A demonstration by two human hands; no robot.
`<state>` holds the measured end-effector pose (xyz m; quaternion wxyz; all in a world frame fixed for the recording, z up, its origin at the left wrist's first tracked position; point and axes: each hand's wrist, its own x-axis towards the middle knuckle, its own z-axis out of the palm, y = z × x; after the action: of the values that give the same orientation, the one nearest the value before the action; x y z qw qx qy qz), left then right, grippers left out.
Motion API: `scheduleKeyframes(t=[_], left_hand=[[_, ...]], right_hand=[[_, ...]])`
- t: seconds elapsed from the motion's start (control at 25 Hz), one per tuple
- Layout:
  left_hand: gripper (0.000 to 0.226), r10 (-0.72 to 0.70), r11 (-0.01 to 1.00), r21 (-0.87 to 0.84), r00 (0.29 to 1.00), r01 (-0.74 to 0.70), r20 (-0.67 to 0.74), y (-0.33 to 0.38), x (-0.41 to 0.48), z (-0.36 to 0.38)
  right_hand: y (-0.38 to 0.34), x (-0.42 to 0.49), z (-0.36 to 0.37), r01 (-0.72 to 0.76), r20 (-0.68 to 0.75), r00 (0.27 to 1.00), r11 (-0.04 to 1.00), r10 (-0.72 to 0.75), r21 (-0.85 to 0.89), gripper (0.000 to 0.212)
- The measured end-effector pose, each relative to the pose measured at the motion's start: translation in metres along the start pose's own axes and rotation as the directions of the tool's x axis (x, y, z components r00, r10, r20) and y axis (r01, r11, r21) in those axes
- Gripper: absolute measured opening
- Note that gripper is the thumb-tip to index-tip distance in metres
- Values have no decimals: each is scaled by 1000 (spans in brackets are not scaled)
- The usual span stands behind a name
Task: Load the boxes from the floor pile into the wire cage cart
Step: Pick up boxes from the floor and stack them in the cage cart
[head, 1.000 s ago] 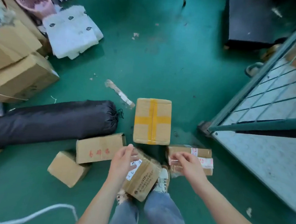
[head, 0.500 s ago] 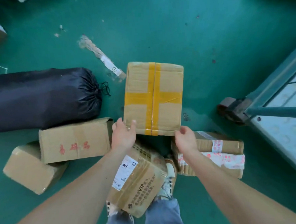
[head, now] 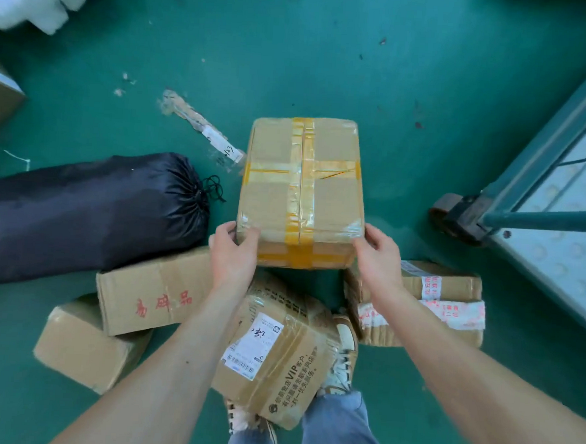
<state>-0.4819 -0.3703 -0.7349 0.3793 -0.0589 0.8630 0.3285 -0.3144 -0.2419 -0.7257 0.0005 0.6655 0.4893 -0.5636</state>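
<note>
Both hands, left hand (head: 234, 252) and right hand (head: 378, 258), grip the near corners of the yellow-taped box (head: 302, 191), its long axis running toward frame top, wire cage cart (head: 540, 189) at right.

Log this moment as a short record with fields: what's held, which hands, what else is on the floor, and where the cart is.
held: yellow-taped box, gripped at its near corners
left hand: near left corner
right hand: near right corner
floor pile: red-lettered box, VIP-printed box, red-taped box, plain box
also on floor: black bag, left
cart: wire cage cart, at right; held box not in it
</note>
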Motion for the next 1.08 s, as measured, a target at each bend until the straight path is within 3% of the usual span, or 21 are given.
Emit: scheduleKeyframes(t=[0.24, 0.52, 0.72, 0.88, 0.96, 1.08], left_hand=[[60, 165, 985, 45, 984, -168, 59, 68, -48, -45], [70, 291, 937, 169, 951, -306, 105, 107, -170, -127], [57, 366, 895, 178, 901, -409, 231, 139, -278, -178], [51, 429, 836, 200, 836, -511, 341, 147, -355, -189], [49, 425, 817, 221, 815, -533, 393, 154, -393, -188], [46, 369, 816, 277, 826, -508, 427, 156, -447, -176]], right_hand=[[-74, -54, -38, 64, 11, 998, 972, -68, 224, 31], [-94, -201, -91, 192, 43, 978, 966, -202, 172, 40], [-89, -359, -146, 176, -91, 984, 944, -156, 280, 46], [-62, -444, -188, 114, -179, 982, 942, -59, 315, 37], [-50, -478, -213, 101, -234, 972, 949, -30, 298, 34], [-36, -527, -255, 33, -327, 941, 942, 83, 333, 48]])
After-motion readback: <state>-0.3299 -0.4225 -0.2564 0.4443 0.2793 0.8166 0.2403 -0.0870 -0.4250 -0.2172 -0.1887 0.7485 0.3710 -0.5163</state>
